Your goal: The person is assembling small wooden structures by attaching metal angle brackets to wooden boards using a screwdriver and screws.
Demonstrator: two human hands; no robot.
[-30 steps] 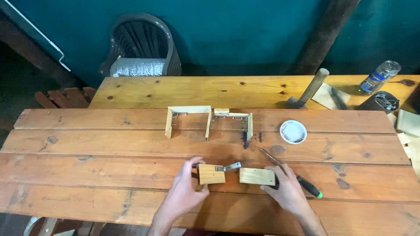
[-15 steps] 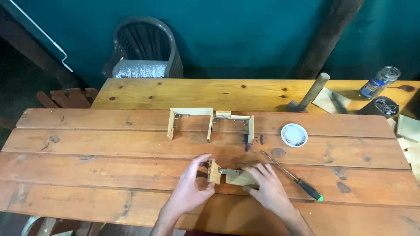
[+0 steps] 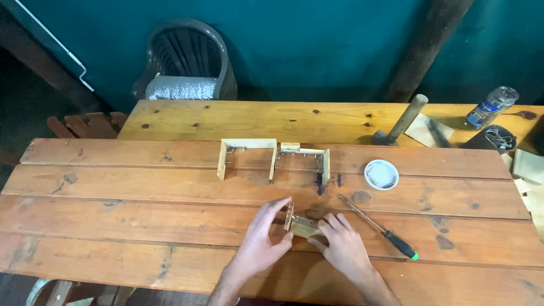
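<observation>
My left hand and my right hand meet near the table's front edge, both gripping two small hinged wood blocks. One block stands upright against my left fingers; the other lies flat under my right fingers. The hinge between them is mostly hidden. A screwdriver with a black and green handle lies just right of my right hand. Farther back stand a U-shaped wooden frame and a second small frame with metal brackets.
A white lid with screws sits back right. A hammer, a plastic bottle, a black container and wood offcuts lie at the far right. A grey plastic chair stands behind the wooden table.
The two blocks lay flat and apart a second ago. Both hands have drawn together and folded the left block upright against the right one.
</observation>
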